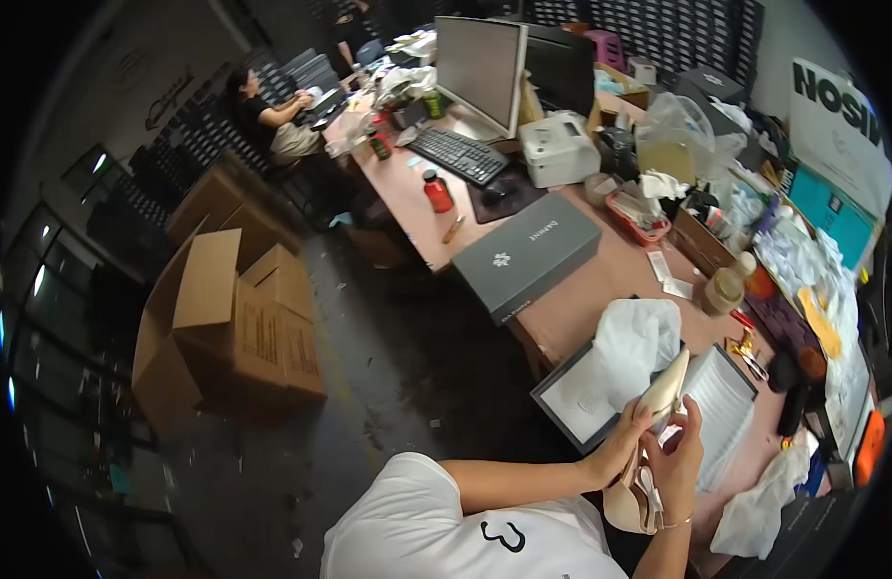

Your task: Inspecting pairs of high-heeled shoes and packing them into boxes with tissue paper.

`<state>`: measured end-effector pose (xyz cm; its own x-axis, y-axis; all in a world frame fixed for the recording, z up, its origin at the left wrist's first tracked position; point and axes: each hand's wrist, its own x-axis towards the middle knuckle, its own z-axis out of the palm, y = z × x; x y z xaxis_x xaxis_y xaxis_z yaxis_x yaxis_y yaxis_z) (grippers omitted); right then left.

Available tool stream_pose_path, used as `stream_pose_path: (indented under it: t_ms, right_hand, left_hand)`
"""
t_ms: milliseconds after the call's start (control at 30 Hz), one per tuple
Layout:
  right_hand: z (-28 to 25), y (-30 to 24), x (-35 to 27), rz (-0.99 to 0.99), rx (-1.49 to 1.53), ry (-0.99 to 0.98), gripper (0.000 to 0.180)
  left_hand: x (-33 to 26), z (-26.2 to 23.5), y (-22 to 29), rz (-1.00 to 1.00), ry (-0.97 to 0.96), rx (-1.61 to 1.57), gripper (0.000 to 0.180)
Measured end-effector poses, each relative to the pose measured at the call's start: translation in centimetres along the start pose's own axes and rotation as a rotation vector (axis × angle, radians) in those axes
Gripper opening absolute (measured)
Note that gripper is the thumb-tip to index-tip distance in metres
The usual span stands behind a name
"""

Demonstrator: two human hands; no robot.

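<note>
Both my hands hold a cream high-heeled shoe (664, 390) over an open shoe box (600, 398). My left hand (623, 444) grips the shoe from the left side. On the right side my right hand (679, 455) closes around it. A second beige shoe (631, 502) with straps sits low near my wrists, against my body. White tissue paper (635, 340) rises out of the open box behind the shoe. The box's white lid (724, 405) lies just right of my hands.
A closed grey shoe box (525, 255) lies further up the pinkish desk (600, 280). Beyond it are a keyboard (457, 154), monitor (479, 71), printer (558, 147) and red bottle (436, 191). Open cardboard cartons (235, 318) stand on the floor at left. Another person (268, 114) sits at the far end.
</note>
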<state>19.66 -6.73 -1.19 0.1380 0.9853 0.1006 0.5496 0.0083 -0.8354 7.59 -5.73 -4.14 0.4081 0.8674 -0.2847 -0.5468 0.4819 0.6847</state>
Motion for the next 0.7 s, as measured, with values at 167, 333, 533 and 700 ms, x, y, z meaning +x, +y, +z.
stream_pose_path:
  t_ms: [167, 333, 533, 700]
  right_hand:
    - [1.5, -0.7, -0.9, -0.215, -0.101, -0.136, 0.078]
    - [2.1, -0.2, -0.4, -0.054, 0.104, -0.153, 0.081]
    - [0.7, 1.7, -1.0, -0.074, 0.064, 0.044, 0.069]
    - [-1.8, 11.9, 2.8, -0.110, -0.686, -0.151, 0.036]
  left_hand:
    - [-1.7, -1.5, -1.6, -0.033, 0.098, -0.075, 0.061]
    - [-1.4, -1.9, -1.8, -0.088, 0.056, 0.001, 0.071]
    - [2.6, -3.9, -2.4, 0.166, 0.024, 0.355, 0.066]
    - [5.0, -6.9, 0.0, -0.369, 0.004, -0.183, 0.070]
